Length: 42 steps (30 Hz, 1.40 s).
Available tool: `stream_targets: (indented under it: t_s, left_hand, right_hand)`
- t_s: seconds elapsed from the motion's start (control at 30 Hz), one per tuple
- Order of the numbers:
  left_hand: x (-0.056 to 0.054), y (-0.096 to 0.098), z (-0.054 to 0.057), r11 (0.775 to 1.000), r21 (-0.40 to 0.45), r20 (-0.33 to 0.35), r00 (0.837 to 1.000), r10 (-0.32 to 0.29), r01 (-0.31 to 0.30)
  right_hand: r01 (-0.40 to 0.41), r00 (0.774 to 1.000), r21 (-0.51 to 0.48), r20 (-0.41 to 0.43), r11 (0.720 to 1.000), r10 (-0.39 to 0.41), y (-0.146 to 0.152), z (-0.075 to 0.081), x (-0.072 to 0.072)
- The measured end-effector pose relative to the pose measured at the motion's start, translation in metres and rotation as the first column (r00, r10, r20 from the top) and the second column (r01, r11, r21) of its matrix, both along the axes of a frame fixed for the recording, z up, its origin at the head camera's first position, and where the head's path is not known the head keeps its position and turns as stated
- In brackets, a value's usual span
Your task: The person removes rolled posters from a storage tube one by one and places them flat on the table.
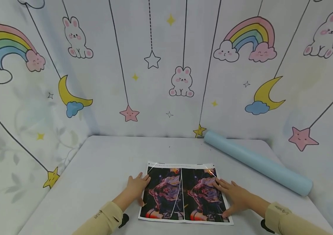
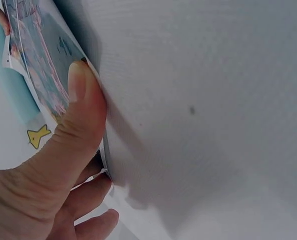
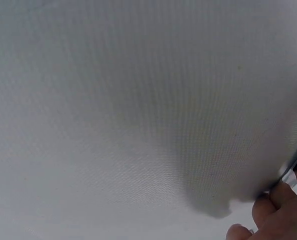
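A white-bordered printed sheet (image 1: 182,194) lies at the front middle of the table, with two near-identical dark, colourful pictures side by side. Bright streaks of glare cross its surface, and small dark marks show along its top border. At its left edge, my left hand (image 1: 137,187) pinches it; in the left wrist view the thumb (image 2: 83,95) presses on top while fingers curl at the edge beneath. My right hand (image 1: 237,195) grips the opposite edge, thumb near the lower corner. Only its fingers (image 3: 276,202) show in the right wrist view, bent at a dark edge.
A light blue roll (image 1: 257,163) lies slanted along the right side of the white table (image 1: 110,153). Behind and beside the table hangs a pale backdrop (image 1: 160,85) with rabbits, rainbows, moons and stars.
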<state>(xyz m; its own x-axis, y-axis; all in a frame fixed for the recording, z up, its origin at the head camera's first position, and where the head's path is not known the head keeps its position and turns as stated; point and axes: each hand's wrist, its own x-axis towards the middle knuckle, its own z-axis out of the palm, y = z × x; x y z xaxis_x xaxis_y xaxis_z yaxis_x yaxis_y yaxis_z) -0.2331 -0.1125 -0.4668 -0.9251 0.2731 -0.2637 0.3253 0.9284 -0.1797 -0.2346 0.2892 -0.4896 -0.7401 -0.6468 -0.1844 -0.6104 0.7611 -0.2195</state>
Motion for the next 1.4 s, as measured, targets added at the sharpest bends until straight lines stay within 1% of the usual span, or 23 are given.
stream_targets:
  t_s: [0.07,0.17,0.33,0.53,0.7,0.77,0.87,1.0,1.07,1.17,1.23,1.3,1.4]
  left_hand:
    - [0.001,0.0,0.0,1.0,-0.005,-0.005,1.0,0.007,-0.007]
    - [0.001,-0.002,0.0,1.0,-0.011,-0.014,1.0,0.019,-0.019]
    - [0.001,-0.003,0.0,1.0,-0.019,0.002,1.0,0.02,-0.02]
    - [0.002,-0.002,0.005,1.0,-0.018,0.02,1.0,0.016,-0.015]
    - [0.0,-0.003,0.009,0.998,-0.061,0.017,1.0,0.013,-0.012]
    - [-0.001,-0.004,0.009,0.997,-0.071,0.018,1.0,0.011,-0.009]
    - [-0.003,-0.005,0.009,0.998,-0.065,0.026,1.0,0.008,-0.007]
    - [-0.008,-0.008,0.007,1.0,-0.02,0.024,1.0,0.011,-0.01]
    - [-0.013,-0.01,0.006,1.0,0.005,0.007,1.0,0.001,-0.002]
    - [-0.021,-0.01,0.003,0.999,0.026,-0.027,0.999,-0.029,0.029]
    - [-0.025,-0.008,0.001,0.997,0.045,-0.071,0.996,-0.058,0.061]
    - [-0.027,-0.005,0.0,0.992,0.076,-0.135,0.987,-0.092,0.103]
    - [-0.028,-0.001,-0.003,0.974,0.131,-0.244,0.958,-0.148,0.184]
  right_hand:
    - [0.004,1.0,0.02,-0.007,1.0,-0.004,-0.002,-0.001,0.0]
    - [-0.005,1.0,0.019,-0.023,1.0,0.006,-0.005,0.0,-0.001]
    - [-0.018,1.0,0.015,-0.025,1.0,0.019,-0.009,0.004,0.0]
    - [0.002,0.999,0.07,-0.052,0.998,0.001,-0.007,0.005,0.002]
    - [0.013,0.999,0.073,-0.054,0.997,-0.009,-0.008,0.007,0.0]
    - [0.016,0.999,0.072,-0.05,0.997,-0.013,-0.009,0.007,0.0]
    - [0.02,0.999,0.067,-0.049,0.998,-0.016,-0.009,0.006,0.001]
    - [0.025,0.997,0.061,-0.08,0.998,-0.02,-0.011,0.005,0.001]
    - [0.022,0.993,0.063,-0.115,0.998,-0.015,-0.013,0.004,0.0]
    - [0.013,0.988,0.045,-0.152,0.999,-0.006,-0.017,0.004,-0.001]
    - [0.013,0.987,0.019,-0.159,1.0,-0.009,-0.019,0.003,-0.002]
    - [0.019,0.989,-0.017,-0.144,1.0,-0.021,-0.021,0.003,-0.001]
    - [0.049,0.992,-0.04,-0.112,0.998,-0.053,-0.024,0.003,-0.002]
